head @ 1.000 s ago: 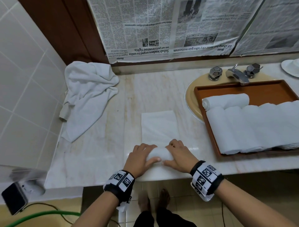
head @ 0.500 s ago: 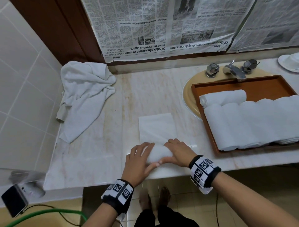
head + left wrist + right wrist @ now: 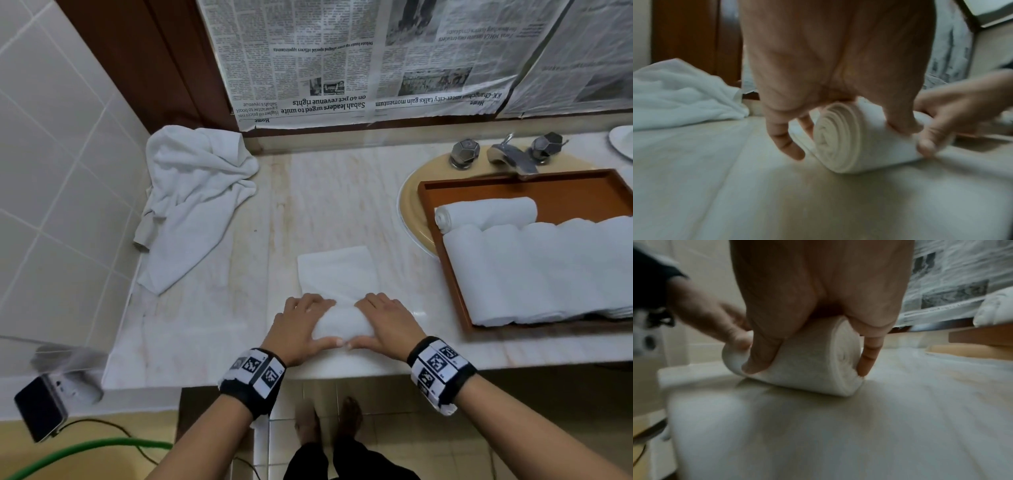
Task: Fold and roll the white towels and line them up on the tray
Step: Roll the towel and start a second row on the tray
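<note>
A folded white towel (image 3: 337, 272) lies on the marble counter (image 3: 342, 192), its near end wound into a roll (image 3: 342, 325). My left hand (image 3: 301, 325) grips the roll's left end (image 3: 836, 138), fingers curled over the top, thumb on the near side. My right hand (image 3: 387, 325) grips the right end (image 3: 813, 363) the same way. The thumbs nearly meet at the front. The brown tray (image 3: 513, 181) over the sink holds several rolled white towels (image 3: 534, 270) in a row, with one more roll (image 3: 486, 214) lying crosswise behind them.
A crumpled white towel (image 3: 195, 198) is heaped at the counter's back left against the tiled wall. The faucet (image 3: 510, 156) stands behind the tray. Newspaper (image 3: 376, 58) covers the wall behind. A phone (image 3: 39, 407) hangs over the ledge at lower left.
Both hands have rolled the towel a little farther from the counter's near edge; the roll is thicker and the flat part shorter. The left fingers have curled back over the roll.
</note>
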A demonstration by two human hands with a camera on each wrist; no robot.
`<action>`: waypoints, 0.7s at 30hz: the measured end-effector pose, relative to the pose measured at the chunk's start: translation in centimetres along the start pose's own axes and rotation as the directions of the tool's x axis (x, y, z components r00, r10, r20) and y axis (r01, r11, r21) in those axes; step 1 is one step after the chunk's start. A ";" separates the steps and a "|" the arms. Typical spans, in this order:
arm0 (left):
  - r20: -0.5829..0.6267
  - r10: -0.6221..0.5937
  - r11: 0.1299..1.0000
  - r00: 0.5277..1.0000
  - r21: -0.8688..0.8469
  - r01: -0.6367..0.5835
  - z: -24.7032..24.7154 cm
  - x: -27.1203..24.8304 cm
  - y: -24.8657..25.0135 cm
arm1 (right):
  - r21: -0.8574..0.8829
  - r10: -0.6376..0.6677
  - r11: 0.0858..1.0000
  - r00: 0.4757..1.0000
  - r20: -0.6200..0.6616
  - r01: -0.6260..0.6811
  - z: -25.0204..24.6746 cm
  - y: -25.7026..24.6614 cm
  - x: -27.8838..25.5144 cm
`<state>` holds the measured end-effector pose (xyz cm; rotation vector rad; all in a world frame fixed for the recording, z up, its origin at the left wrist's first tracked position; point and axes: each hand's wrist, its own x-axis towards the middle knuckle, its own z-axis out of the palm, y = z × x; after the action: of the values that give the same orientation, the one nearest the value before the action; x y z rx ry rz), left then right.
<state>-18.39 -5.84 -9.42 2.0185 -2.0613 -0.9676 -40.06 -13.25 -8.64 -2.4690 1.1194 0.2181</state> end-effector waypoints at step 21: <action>-0.138 0.027 0.996 0.990 -0.086 -0.040 0.9 -0.2 0.5 | 0.076 0.036 0.996 0.993 0.111 -0.044 -1.2 0.2 0.6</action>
<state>-19.23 -5.33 -9.80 1.9420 -1.9406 -0.8719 -39.85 -14.33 -7.79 -2.3374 1.1102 0.3116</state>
